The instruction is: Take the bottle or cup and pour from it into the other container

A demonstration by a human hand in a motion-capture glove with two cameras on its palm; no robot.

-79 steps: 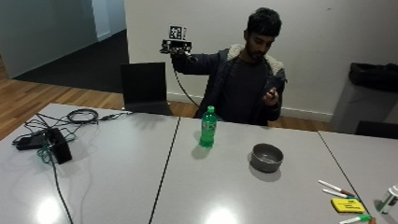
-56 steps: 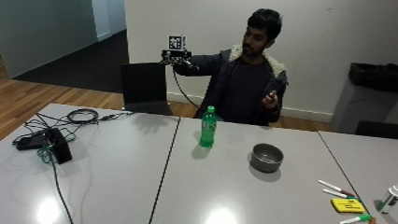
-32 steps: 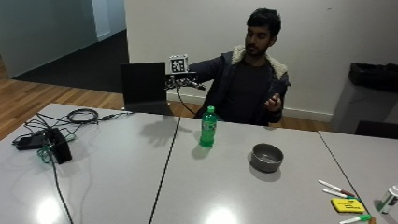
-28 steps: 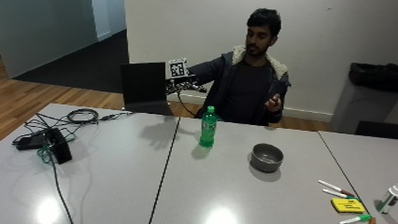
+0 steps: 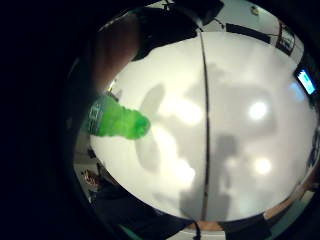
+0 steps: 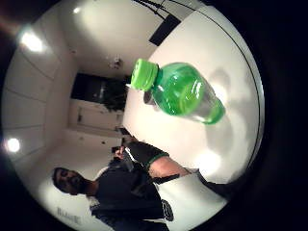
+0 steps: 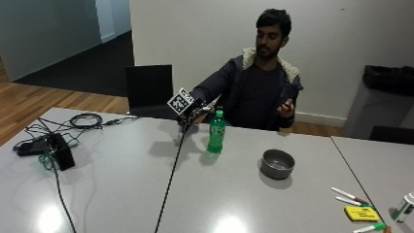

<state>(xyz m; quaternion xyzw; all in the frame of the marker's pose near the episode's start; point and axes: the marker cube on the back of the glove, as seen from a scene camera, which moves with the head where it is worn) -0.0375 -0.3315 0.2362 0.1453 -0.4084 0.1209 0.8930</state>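
The gloved right hand (image 7: 194,110) has come down from shoulder height to just left of the capped green plastic bottle (image 7: 216,132), upright on the grey worktop (image 7: 129,194) left of the round grey metal bowl (image 7: 277,163); I cannot tell its finger state, and the grasp looks imminent.

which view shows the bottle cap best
The right thumb side palm view: the green cap shows large and unobstructed atop the bottle. The outside view shows the cap small. The little finger side view shows only part of the bottle's body, no cap.
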